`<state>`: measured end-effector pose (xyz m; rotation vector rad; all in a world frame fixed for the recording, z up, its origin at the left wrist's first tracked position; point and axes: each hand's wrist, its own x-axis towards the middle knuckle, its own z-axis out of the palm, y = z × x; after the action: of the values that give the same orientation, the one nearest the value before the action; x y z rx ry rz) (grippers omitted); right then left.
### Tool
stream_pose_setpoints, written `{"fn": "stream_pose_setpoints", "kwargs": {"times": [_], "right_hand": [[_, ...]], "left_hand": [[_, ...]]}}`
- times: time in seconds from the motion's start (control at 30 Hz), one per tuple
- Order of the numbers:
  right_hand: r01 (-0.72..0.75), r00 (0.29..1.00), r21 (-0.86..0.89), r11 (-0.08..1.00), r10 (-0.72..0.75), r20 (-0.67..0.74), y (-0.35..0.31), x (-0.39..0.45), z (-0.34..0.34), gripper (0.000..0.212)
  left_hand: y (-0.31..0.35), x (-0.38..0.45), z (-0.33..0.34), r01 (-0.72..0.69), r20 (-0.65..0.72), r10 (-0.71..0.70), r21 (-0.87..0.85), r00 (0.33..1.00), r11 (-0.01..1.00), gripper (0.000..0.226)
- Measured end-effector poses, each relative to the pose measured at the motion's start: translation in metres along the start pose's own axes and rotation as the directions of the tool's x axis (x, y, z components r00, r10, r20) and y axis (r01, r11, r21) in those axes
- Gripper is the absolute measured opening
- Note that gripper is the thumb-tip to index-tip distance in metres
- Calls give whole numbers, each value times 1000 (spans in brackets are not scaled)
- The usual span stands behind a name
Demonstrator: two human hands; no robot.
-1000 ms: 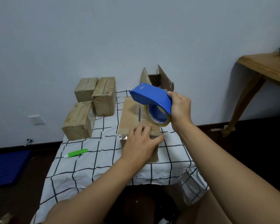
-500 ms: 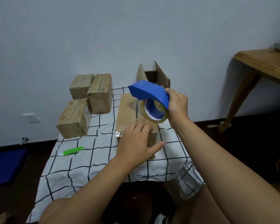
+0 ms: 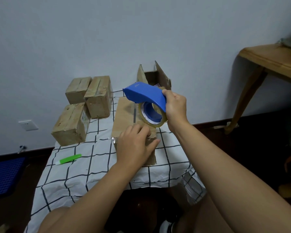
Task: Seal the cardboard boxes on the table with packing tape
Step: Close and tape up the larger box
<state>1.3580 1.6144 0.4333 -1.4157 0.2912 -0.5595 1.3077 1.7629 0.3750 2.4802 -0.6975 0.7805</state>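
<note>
Your left hand [image 3: 134, 145] lies over the near end of the cardboard box [image 3: 124, 115] in front of you, fingers relaxed and slightly spread across its top edge, thumb reaching out to the right along the front face; your right hand [image 3: 175, 108] curls round the rear of the blue tape dispenser [image 3: 144, 94], which hangs above the box with its roll of clear tape [image 3: 151, 116] just over the top and a strip running down to the seam. A bit of shiny tape [image 3: 113, 139] sticks out at the box's near left corner. Count five boxes in all on the checked tablecloth [image 3: 91, 169]: the one under your hands, three sealed boxes [image 3: 84, 105] crowded together at the far left, and one open box [image 3: 155, 75] with its flaps up directly behind the dispenser, close against the wall. That open box is the nearest thing to the dispenser's far side. A single green cutter [image 3: 69, 159] lies on the cloth to the left, well apart from your hands. The box you hold sits near the table's right front corner, its front face close to the near edge where the cloth drops away; the left front of the cloth is open apart from the cutter. A wooden table [image 3: 272, 59] stands off to the right, apart from your arm
</note>
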Motion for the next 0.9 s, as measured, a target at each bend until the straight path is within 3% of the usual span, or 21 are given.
{"fn": "stream_pose_setpoints", "kwargs": {"times": [0.13,0.23,0.4,0.73,0.9], "right_hand": [[16,1000,-13,1000,-16,9,-1,0,-1,27],[12,1000,-24,1000,-12,7,0,0,-1,28],[3,1000,-28,1000,-2,23,1,1,-2,32],[-47,987,-121,991,65,146,-10,1,-8,27],[-73,980,-158,985,100,170,-12,2,-12,29]], "left_hand": [[8,0,5,49,-35,-48,39,998,998,50],[13,2,8,70,-57,-68,48,996,996,44],[-2,-2,3,-19,-46,21,35,999,999,37],[-8,-4,-2,-46,4,46,-23,999,999,34],[1,-1,-1,-60,-16,60,27,998,998,26]]}}
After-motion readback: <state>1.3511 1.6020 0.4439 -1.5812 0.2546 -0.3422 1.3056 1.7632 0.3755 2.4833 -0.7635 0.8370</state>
